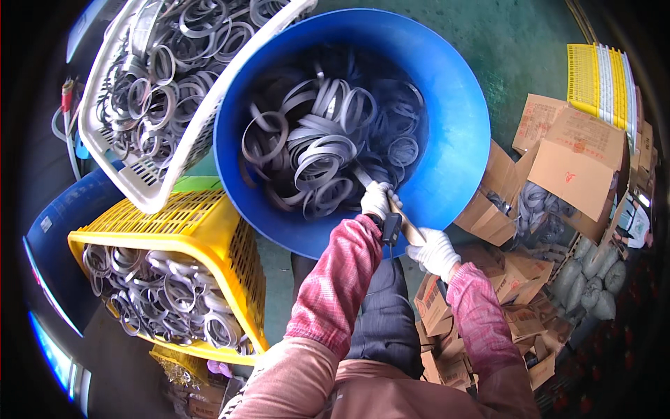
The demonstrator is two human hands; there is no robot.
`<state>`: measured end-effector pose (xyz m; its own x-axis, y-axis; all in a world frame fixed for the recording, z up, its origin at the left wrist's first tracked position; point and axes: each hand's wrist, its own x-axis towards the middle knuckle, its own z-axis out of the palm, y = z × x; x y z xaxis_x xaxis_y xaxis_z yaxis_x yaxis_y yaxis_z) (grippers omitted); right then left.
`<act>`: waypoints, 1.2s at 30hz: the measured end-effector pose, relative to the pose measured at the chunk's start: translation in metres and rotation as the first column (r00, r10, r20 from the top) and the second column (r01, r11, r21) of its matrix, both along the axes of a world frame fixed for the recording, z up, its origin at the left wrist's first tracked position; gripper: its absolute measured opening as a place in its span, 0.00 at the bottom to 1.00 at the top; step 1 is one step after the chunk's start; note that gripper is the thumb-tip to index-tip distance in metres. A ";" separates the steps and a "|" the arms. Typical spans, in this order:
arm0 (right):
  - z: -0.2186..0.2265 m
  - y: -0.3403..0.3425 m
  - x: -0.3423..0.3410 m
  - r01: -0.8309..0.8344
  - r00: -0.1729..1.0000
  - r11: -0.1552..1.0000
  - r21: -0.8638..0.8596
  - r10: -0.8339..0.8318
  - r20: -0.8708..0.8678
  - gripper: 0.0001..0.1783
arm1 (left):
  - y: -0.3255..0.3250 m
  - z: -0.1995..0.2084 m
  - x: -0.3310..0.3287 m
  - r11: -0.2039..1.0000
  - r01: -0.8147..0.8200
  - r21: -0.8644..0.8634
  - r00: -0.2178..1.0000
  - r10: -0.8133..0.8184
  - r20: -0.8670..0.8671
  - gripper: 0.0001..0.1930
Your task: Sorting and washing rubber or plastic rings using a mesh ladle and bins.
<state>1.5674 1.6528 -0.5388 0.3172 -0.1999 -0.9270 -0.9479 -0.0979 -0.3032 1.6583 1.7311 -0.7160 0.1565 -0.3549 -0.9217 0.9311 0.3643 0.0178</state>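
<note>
My left hand (377, 200), in a white glove, is wrapped round a wooden-handled tool (412, 229) close to its metal neck. Nearer my body, my right hand (434, 253), gloved as well, closes on the handle's lower part. The tool slants up and to the left into a big round blue tub (453, 133). Its metal end runs in among a heap of grey flat metal rings (324, 153), so the head's shape is hidden. Some of the rings lie tangled in bundles, and a haze hangs over those at the right.
A white slatted basket (153, 199) of similar rings overlaps the tub's left side. Below it a yellow crate (209, 244) holds more rings. Open cardboard boxes (576, 150) crowd the right, with flattened cartons (516, 279) and grey sacks (593, 286) beneath.
</note>
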 end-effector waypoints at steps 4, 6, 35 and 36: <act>0.022 0.033 -0.016 -0.101 0.985 0.989 -0.109 0.115 0.130 0.12 | 0.030 0.024 -0.003 0.998 0.059 -0.001 0.997 -0.059 -0.053 0.06; 0.039 0.053 0.016 0.142 0.990 0.990 0.008 -0.142 0.007 0.10 | 0.043 0.024 0.021 0.997 0.073 0.027 0.993 -0.070 -0.099 0.07; 0.049 0.203 -0.030 0.616 0.734 0.766 0.182 -0.643 0.221 0.12 | 0.139 0.103 0.011 0.885 0.433 0.170 0.873 -0.459 0.167 0.07; 0.053 0.205 -0.034 0.613 0.736 0.769 0.184 -0.640 0.222 0.11 | 0.140 0.108 0.006 0.886 0.423 0.190 0.871 -0.456 0.186 0.08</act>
